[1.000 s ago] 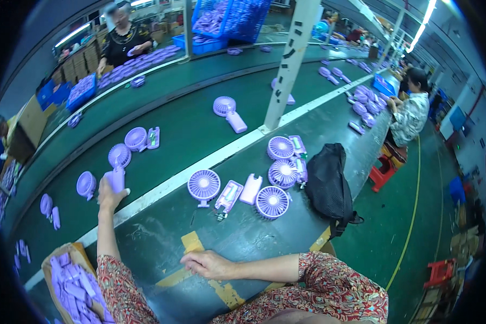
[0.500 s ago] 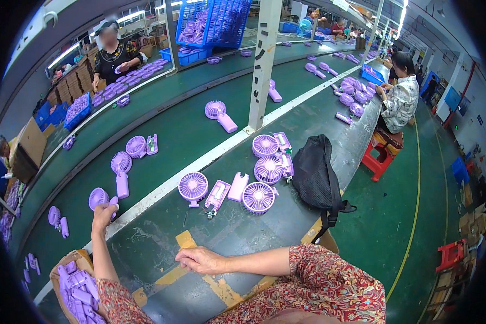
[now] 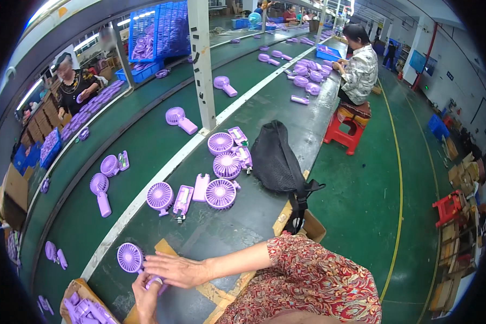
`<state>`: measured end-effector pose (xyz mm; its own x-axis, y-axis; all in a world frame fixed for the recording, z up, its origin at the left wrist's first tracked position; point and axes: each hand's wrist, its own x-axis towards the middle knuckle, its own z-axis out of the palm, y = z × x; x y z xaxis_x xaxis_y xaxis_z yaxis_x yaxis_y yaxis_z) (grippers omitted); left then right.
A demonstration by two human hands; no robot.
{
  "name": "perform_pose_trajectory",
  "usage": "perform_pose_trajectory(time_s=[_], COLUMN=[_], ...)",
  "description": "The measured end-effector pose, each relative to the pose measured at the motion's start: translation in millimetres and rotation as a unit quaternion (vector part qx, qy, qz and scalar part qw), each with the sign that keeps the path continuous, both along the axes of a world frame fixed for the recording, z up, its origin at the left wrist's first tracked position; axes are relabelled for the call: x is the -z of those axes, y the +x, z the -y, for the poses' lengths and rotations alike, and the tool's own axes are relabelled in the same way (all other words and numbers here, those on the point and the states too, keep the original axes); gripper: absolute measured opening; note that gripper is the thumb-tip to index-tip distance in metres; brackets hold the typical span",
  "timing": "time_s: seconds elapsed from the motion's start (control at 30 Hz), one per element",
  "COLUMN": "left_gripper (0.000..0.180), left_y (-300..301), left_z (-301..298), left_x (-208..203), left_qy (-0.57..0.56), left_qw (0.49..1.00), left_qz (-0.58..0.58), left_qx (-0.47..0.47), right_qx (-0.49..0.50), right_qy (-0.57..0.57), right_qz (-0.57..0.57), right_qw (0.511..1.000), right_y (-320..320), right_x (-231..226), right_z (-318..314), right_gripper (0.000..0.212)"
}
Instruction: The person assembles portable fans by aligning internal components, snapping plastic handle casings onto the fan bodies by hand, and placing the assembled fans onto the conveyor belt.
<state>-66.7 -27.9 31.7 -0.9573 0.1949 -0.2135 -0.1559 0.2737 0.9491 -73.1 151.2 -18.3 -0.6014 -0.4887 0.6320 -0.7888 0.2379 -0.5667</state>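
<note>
My left hand (image 3: 144,296) grips the handle of a purple handheld fan (image 3: 130,257) close to the near edge of the bench. The fan's round grille points away from me. My right hand (image 3: 177,269) reaches across from the right with its fingers stretched out over the handle, touching it or very close. Its fingers hide part of the handle. Farther along the bench lie several more purple fans (image 3: 160,196), an opened handle with parts inside (image 3: 183,201) and a purple handle cover (image 3: 201,187).
A cardboard box of purple handle parts (image 3: 86,310) stands at the lower left. A black bag (image 3: 278,156) lies on the bench's right edge. Beyond the white rail (image 3: 146,197), a green conveyor (image 3: 137,156) carries more fans. Co-workers sit at the far right (image 3: 359,70) and far left (image 3: 75,89).
My left hand has brought a fan from the conveyor onto the bench in front of me. My right hand has moved to its handle, fingers now outstretched. The view has swung right.
</note>
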Motion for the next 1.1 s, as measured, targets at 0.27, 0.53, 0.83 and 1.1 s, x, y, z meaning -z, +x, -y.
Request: perform_pose_trajectory(time_s=[0.27, 0.53, 0.83, 1.1], left_gripper=[0.027, 0.045, 0.061, 0.080], left_y=[24, 8, 22, 4], left_z=[0, -1, 1, 29], left_x=[15, -10, 4, 15], left_qy=[0.224, -0.326, -0.396, -0.223], left_qw=[0.972, 0.881, 0.883, 0.970], left_qz=[0.067, -0.327, -0.251, -0.094], left_qx=[-0.010, -0.107, -0.009, 0.004], right_qx=[-0.034, -0.026, -0.071, -0.068], right_qy=[0.028, 0.022, -0.091, -0.106], right_qz=[0.042, 0.297, 0.565, 0.561], right_qw=[0.998, 0.954, 0.817, 0.818], right_y=[28, 45, 52, 63], right_x=[-12, -13, -9, -19], right_z=[-12, -24, -54, -64], right_gripper=[0.068, 0.039, 0.030, 0.037])
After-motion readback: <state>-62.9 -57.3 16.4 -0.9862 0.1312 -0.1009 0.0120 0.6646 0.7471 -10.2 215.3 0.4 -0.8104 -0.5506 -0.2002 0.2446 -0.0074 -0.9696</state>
